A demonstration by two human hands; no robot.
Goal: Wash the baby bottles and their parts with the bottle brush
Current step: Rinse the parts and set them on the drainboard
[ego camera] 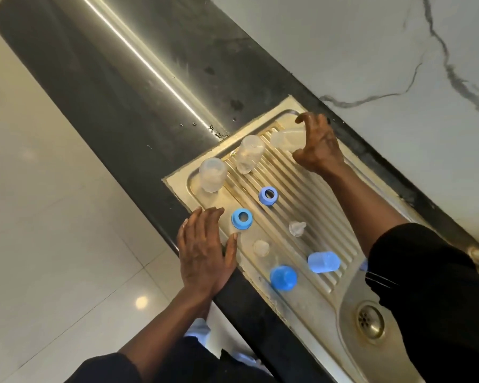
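I have the right hand (318,146) at the wall-side edge of the counter (116,87), fingers and thumb curled round a clear bottle (284,139) that lies tilted at the far corner of the steel drainboard (310,194). My left hand (205,250) is flat, fingers straight and together. It rests across the counter's front edge and the drainboard rim and holds nothing.

Just beside its thumb sits a blue ring (241,219), and a second blue ring (268,195) lies on the ribs a little further in. Two more clear bottles stand near the drainboard's far end: one (213,174) close to the front edge, the other (249,153) between it and the held bottle.

Two clear nipples (297,228) (261,247) sit apart mid-board. Nearer the basin are two blue caps, one upright (283,277) and one on its side (323,261). The drain (370,322) shows beside my right sleeve (432,286).
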